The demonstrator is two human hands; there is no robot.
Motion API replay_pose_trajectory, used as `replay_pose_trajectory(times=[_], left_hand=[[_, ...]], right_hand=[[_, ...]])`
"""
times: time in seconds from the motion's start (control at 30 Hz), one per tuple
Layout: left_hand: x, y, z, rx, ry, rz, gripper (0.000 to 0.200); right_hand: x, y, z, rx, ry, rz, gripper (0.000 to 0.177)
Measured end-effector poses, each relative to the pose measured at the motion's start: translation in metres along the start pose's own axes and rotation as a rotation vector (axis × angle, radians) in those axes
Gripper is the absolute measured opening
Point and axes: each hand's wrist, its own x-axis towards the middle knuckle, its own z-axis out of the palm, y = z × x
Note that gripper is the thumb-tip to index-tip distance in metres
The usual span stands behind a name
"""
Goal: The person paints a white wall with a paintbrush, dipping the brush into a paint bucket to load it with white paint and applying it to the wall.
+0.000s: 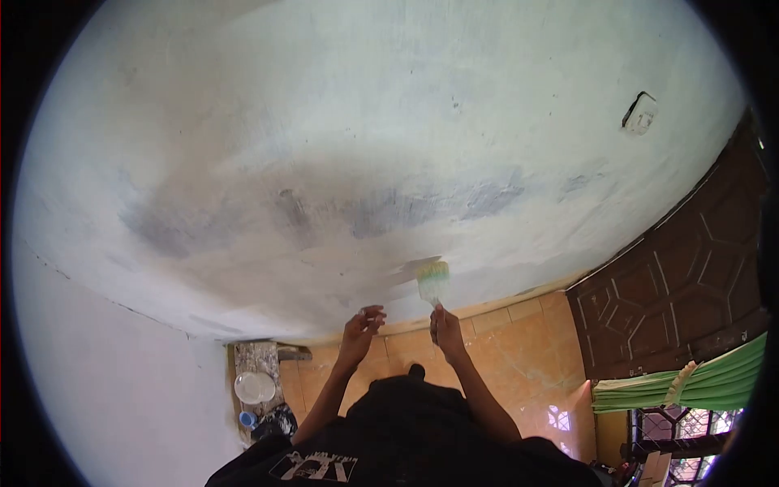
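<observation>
Right hand (446, 327) around paintbrush (434, 282)

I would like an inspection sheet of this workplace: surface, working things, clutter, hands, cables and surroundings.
Surface: pale wall, uneven grey patches.
Job's things: brush with yellow-green bristles; whether it touches the wall cannot be told.
Clutter: round white item, blue container and black plastic-like item, grouped low at the left.
Hands: right hand grips the brush; left hand holds nothing visible, fingers partly bent.
Cables: nothing seen.
Surroundings: orange tiled floor; dark panelled door and green curtain at right; white wall fitting, upper right.
</observation>
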Motion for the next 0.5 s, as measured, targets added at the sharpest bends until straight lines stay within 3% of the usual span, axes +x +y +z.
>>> replay_pose_trajectory(times=[0.1,0.23,0.33,0.4,0.47,0.5], left_hand=[[0.003,-0.013,-0.005,0.030,-0.027,0.005,0.032],[0.002,-0.014,0.003,0.006,-0.059,0.008,0.031],[0.004,-0.018,0.006,-0.014,-0.044,0.012,0.029],[0.004,-0.018,0.009,-0.037,-0.032,0.014,0.029],[-0.001,-0.016,0.007,-0.056,-0.036,0.006,0.029],[-0.001,-0.018,0.007,-0.041,-0.036,-0.015,0.029]], right_hand=[[-0.010,-0.066,-0.006,-0.042,-0.011,-0.257,0.045],[0.012,-0.130,-0.013,0.104,0.001,-0.290,0.043],[0.043,-0.056,-0.018,0.096,0.036,-0.289,0.045],[0.045,0.009,-0.019,-0.125,0.084,-0.254,0.048],[0.021,0.028,-0.018,-0.042,0.070,-0.047,0.048],[0.019,0.012,-0.019,0.009,0.089,-0.066,0.048]])
